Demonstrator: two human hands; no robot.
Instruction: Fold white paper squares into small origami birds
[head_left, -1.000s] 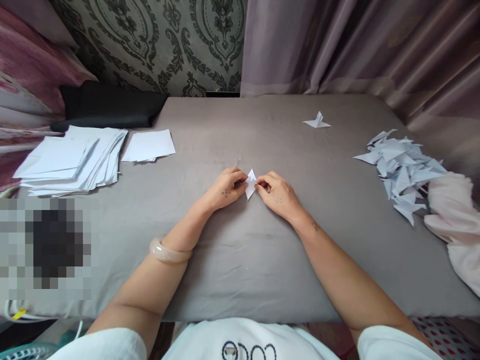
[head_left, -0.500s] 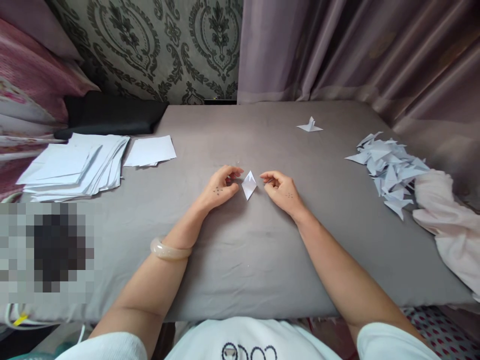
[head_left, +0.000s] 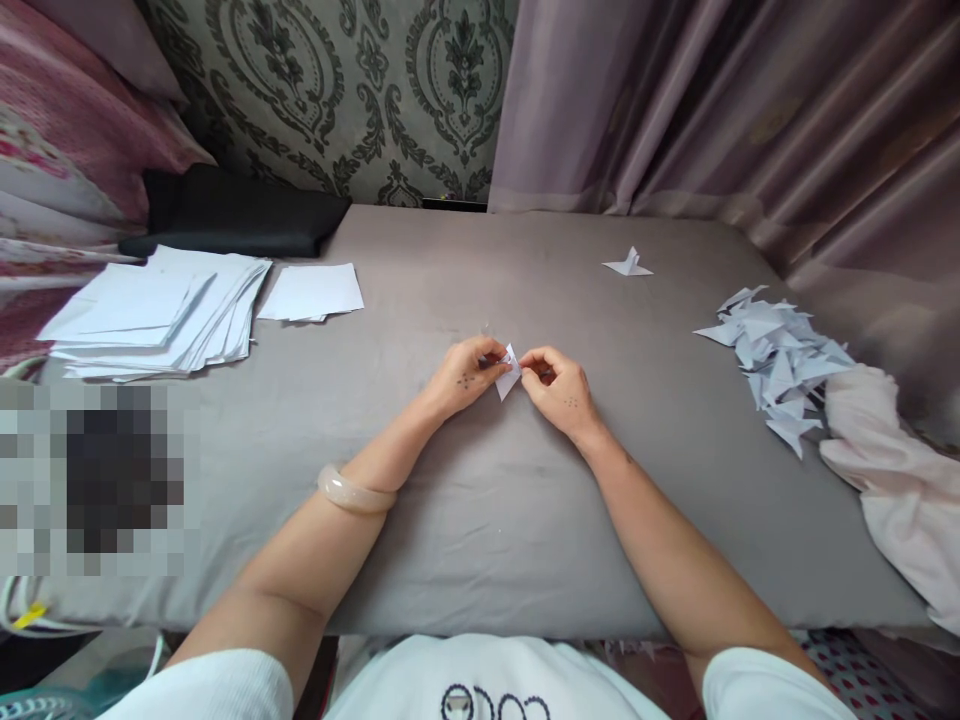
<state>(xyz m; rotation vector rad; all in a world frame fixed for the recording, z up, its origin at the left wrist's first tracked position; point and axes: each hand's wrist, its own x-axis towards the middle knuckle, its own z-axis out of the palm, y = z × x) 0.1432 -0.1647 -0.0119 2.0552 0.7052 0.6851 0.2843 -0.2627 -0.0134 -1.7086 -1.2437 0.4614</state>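
A small white diamond of folded paper is between my two hands, over the middle of the grey-covered table. My left hand pinches its left side between thumb and fingers. On the opposite edge, the thumb and forefinger of my right hand close on the paper's right corner. My fingertips cover part of the upper half, and the lower point shows below them. A pale bangle circles my left forearm.
Stacked white sheets and a smaller paper pile lie at the left, before a folded black cloth. A folded paper bird sits far right of centre. Several more form a heap beside a pale cloth.
Both hands have closed in on the folded paper, which stood apart from them before, and now grip its two sides. The view has shifted slightly.
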